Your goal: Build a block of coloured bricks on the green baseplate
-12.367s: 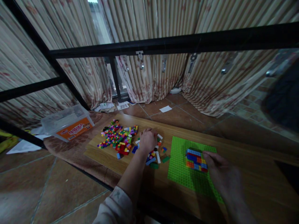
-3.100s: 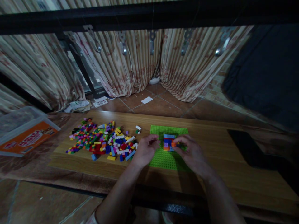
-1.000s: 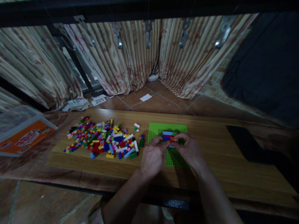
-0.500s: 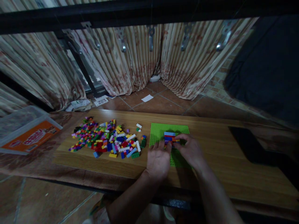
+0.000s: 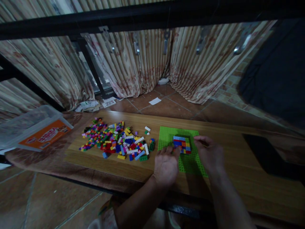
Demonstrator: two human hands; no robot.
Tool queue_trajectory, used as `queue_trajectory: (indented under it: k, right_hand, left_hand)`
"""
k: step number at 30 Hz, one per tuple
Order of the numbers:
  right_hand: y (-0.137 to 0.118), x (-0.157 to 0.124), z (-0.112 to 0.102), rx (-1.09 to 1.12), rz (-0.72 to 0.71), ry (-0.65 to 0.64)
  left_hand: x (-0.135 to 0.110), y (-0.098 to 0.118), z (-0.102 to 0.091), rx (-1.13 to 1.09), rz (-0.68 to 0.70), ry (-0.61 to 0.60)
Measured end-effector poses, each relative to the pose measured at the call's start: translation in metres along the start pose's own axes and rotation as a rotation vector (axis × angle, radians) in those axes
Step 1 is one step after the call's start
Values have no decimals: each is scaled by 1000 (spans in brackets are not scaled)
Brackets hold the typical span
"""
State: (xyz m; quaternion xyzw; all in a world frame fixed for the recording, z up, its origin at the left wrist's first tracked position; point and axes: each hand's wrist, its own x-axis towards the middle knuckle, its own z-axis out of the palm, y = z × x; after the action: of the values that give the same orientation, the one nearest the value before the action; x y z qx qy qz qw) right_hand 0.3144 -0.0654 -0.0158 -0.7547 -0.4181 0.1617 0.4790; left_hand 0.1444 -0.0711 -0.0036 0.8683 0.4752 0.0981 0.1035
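Observation:
A low block build (image 5: 182,144) of blue, red, yellow and orange toy bricks sits on a green studded baseplate (image 5: 165,133). My left hand (image 5: 166,167) lies over the plate's left part; its thumb side touches the build's lower left, while the other fingertips rest beside it. To the right of the build, apart from it, my right hand (image 5: 212,156) hovers above the plate. Its index finger and thumb are bent towards each other with a small gap, and no brick shows between them. The undersides of both hands are hidden.
Loose coloured bricks (image 5: 119,141) are heaped on the wooden board (image 5: 219,133), left of the plate. A clear plastic box (image 5: 45,130) with an orange label stands at the far left. Some black flat thing (image 5: 259,152) lies at the right. Metal hooks hang from a dark bar (image 5: 143,19).
My right hand has drawn back to the right from the build, uncovering its right side. My left hand stays against the build. The whole view has shifted slightly.

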Motion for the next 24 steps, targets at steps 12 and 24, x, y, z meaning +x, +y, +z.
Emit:
queue_trajectory:
  k: [12, 24]
  right_hand:
    - [-12, -7, 7, 50, 6, 75]
    - [-16, -10, 12, 102, -6, 86]
  left_hand:
    - [8, -52, -25, -177, -260, 270]
    - [1, -122, -45, -98, -508, 234]
